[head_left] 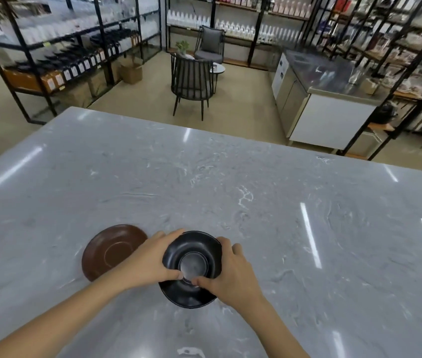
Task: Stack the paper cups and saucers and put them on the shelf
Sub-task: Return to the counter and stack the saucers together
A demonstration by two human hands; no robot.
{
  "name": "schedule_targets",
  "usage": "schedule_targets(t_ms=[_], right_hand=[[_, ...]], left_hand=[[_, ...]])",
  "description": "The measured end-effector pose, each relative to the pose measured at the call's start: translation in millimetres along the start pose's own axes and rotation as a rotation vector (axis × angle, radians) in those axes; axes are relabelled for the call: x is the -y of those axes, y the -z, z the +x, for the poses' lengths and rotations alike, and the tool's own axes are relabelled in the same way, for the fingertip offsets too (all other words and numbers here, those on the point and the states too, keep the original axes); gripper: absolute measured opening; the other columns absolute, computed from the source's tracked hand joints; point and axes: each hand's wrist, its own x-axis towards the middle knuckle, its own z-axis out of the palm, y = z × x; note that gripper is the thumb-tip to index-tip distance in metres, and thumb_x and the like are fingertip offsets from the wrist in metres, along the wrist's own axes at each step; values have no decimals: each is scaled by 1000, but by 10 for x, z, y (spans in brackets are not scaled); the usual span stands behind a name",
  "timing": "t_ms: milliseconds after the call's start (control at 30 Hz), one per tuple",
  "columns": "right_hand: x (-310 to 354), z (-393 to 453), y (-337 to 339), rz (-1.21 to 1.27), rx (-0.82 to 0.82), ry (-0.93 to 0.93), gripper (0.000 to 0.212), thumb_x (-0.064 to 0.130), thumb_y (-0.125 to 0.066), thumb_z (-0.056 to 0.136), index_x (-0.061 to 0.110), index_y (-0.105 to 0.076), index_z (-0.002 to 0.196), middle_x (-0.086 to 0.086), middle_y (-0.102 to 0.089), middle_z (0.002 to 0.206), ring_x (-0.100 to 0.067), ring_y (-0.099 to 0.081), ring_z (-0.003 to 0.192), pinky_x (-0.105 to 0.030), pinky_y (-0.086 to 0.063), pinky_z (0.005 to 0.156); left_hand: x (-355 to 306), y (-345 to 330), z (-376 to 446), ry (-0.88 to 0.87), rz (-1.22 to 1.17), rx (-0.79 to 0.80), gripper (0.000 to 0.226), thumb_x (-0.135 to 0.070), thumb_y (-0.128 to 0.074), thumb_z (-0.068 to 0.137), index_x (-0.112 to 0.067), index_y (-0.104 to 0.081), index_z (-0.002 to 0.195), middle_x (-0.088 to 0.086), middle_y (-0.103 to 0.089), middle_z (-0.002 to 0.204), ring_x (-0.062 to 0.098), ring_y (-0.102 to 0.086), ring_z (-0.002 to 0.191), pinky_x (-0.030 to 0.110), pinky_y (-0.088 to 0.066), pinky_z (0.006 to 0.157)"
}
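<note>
Gripping upper black saucer (193, 254) | left hand (145, 262), right hand (233, 271) fingers curled round rim | lower saucer (188, 297) beneath

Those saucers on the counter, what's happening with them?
A person is stacking saucers. Both hands, left and right, grip a black saucer by its sides, holding it just above a second black saucer that rests on the marble counter. A brown saucer lies alone to the left, not stacked yet. No paper cups are in view, and nothing has gone to the shelves behind.
</note>
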Motion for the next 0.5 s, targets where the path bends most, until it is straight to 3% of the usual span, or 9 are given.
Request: schedule_targets(t_ms=[100,200,367,500], right_hand=[[237,70,-180,-11,8,27,89,64,-77,61,37,-31,133,6,-42,111,-14,-52,80,-24,-43,66],[453,144,-358,-46,24,39,94,65,-77,64,37,-28,140,6,-38,110,-22,-62,87,-28,-48,73],[761,287,-627,-71,34,49,101,60,-78,69,33,-22,149,5,-32,111,-28,-65,98,-26,-46,74],[974,428,-807,-88,68,41,106,59,-79,69,29,-20,152,3,-31,113,-30,-63,103,-32,-51,82]], left_hand=[[232,150,-133,29,0,-28,111,-54,-84,66,-42,-22,158,-11,-49,122,7,-50,118,22,-41,99],[449,304,-238,45,5,-57,112,-56,-84,64,-42,-25,158,-13,-50,114,4,-50,110,18,-40,93],[760,506,-351,71,-3,-95,114,-59,-82,59,-39,-28,157,-7,-51,139,10,-48,128,33,-41,112],[990,636,-404,78,-11,-116,110,-56,-82,57,-41,-32,154,-9,-49,146,10,-45,134,32,-39,115]])
